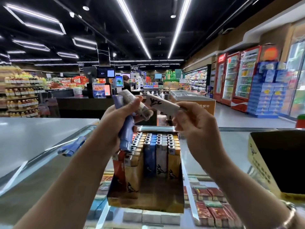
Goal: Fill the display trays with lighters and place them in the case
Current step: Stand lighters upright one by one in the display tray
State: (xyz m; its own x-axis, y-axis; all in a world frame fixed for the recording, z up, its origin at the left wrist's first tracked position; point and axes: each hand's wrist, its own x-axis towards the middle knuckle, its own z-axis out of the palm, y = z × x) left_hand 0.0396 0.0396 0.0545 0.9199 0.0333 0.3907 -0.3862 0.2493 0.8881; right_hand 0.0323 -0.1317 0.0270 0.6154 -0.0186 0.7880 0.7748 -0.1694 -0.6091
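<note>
Two hands work above the glass table: left hand (122, 113) clutches several purple and grey lighters (127, 123); right hand (193, 119) pinches one white lighter (162, 104) over the half-filled cardboard display tray (148, 202).

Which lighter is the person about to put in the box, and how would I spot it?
Start at the glass counter and find the open display tray of upright lighters on it. Look above the tray to the right hand, which pinches one white lighter by its end. Unlike the purple and grey bunch in the left hand, it is single, white, with a black ink-like drawing.
</note>
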